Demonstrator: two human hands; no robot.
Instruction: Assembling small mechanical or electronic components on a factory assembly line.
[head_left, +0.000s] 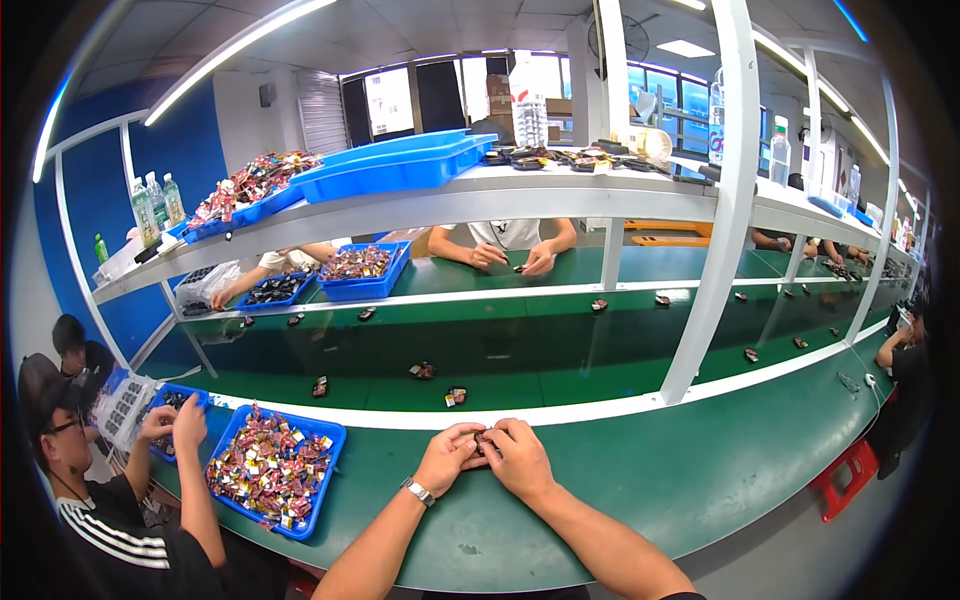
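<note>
My left hand and my right hand meet over the near edge of the green worktop. Both are closed around a small dark piece pinched between the fingertips; the fingers cover most of it, so its exact kind does not show. To the left of my hands stands a blue tray heaped with small parts in red, yellow and white.
Beyond a white rail, a green conveyor belt carries several small dark pieces with coloured bits. A white shelf on posts spans above it, holding blue trays and bottles. A co-worker sits at left; others work opposite. A red stool stands at right.
</note>
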